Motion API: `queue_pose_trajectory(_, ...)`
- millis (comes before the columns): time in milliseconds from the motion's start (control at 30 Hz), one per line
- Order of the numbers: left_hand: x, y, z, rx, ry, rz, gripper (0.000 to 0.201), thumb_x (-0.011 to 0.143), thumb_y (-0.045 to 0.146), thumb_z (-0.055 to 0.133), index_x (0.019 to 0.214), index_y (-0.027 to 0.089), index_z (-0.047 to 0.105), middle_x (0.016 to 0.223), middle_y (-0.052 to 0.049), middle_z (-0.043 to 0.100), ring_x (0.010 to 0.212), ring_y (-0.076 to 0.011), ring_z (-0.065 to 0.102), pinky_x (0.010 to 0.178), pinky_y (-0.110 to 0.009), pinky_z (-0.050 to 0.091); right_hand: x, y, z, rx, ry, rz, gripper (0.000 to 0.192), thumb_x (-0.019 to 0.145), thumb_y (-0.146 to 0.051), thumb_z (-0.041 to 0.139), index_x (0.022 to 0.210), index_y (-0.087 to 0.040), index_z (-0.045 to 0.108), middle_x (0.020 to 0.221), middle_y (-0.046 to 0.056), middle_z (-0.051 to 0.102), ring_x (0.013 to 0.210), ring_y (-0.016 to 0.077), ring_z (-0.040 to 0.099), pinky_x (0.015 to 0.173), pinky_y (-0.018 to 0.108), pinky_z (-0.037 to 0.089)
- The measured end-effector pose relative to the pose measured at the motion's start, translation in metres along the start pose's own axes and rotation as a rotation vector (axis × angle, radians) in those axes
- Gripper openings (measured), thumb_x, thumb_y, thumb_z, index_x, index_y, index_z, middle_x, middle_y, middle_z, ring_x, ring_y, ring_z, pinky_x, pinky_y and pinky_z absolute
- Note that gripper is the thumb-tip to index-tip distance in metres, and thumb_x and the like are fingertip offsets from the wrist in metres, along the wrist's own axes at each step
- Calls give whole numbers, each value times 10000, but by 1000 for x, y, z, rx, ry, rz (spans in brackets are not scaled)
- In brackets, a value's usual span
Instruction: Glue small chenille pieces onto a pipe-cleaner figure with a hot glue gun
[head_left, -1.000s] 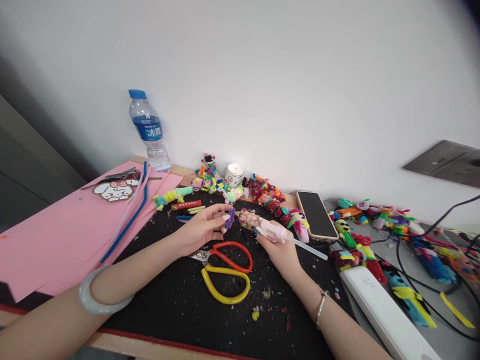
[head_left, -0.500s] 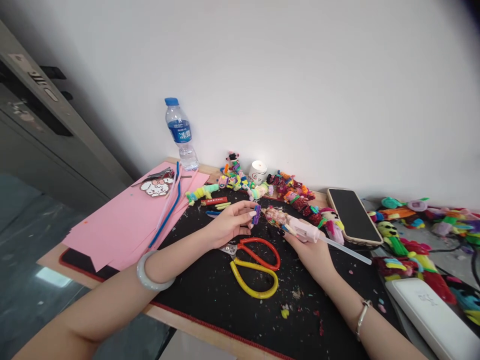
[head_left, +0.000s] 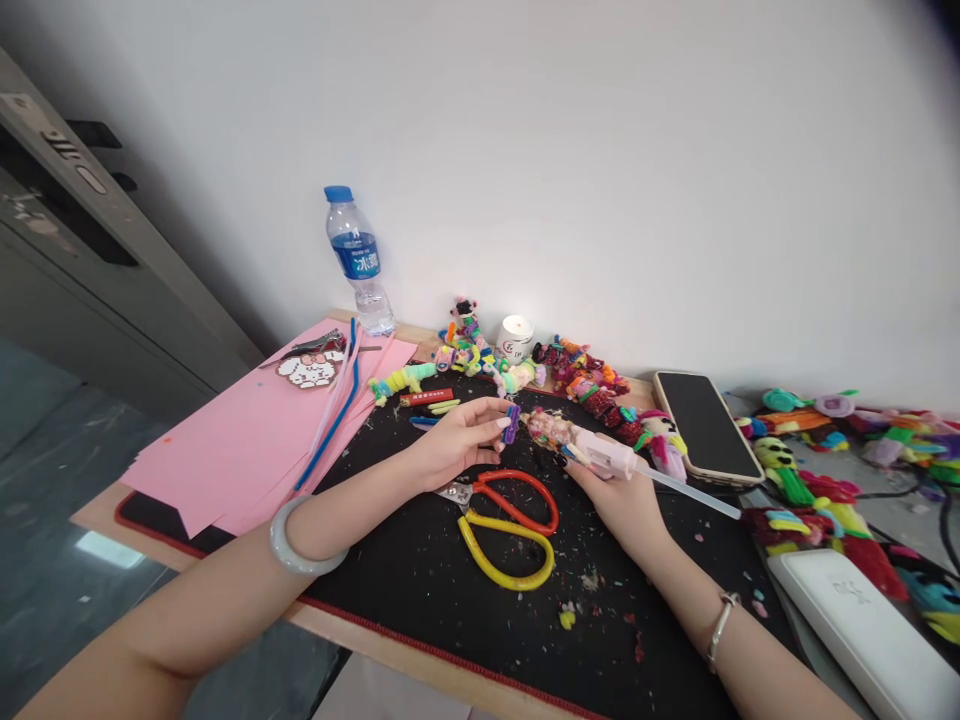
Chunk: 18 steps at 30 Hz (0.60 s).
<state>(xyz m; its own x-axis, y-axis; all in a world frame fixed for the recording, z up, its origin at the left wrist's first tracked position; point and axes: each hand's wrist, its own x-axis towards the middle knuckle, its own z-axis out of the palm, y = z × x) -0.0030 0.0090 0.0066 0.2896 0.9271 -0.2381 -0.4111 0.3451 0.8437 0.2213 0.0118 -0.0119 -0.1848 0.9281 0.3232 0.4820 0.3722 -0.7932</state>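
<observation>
Between the thumb and fingers of my left hand (head_left: 474,437) is a small purple piece (head_left: 512,424), apparently folded pipe cleaner. My right hand (head_left: 622,497) is closed around a pale pink hot glue gun (head_left: 609,455), its front crusted with bits of coloured fuzz. A translucent glue stick (head_left: 694,492) juts from the gun's back end. The gun's tip points left, close to the purple piece; I cannot tell whether they touch. Below my left hand lie scissors (head_left: 517,578) with one red and one yellow handle, their blades partly hidden by that hand.
Pink sheets (head_left: 217,445) with pipe cleaners (head_left: 330,430) lie left, near a water bottle (head_left: 356,250). Fuzzy figures (head_left: 600,400) and a white candle cup (head_left: 516,340) line the back. A phone (head_left: 705,425) and white power bank (head_left: 855,610) are right. Scraps dot the black mat (head_left: 510,640).
The whole view has shifted slightly. Both hands keep nearly the same pose, with the purple piece and the glue gun still held close together.
</observation>
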Motion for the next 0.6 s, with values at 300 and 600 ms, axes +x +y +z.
queue_pose_trajectory(300, 0, 0, 0, 3, -3, -1, 320, 705, 222, 745, 1003, 188, 633, 761, 17, 550, 614, -72, 547, 578, -200, 492, 0, -1, 0, -37, 6, -7, 132, 734, -306, 622, 777, -189, 664, 797, 64, 721, 729, 233, 663, 643, 330, 528)
queue_pose_trajectory(600, 0, 0, 0, -4, 9, -5, 332, 698, 213, 752, 1006, 179, 633, 770, 10, 555, 621, -73, 551, 568, -191, 492, -1, 1, -1, -57, 5, -12, 145, 741, -313, 620, 787, -186, 670, 798, 65, 721, 732, 232, 661, 642, 320, 523)
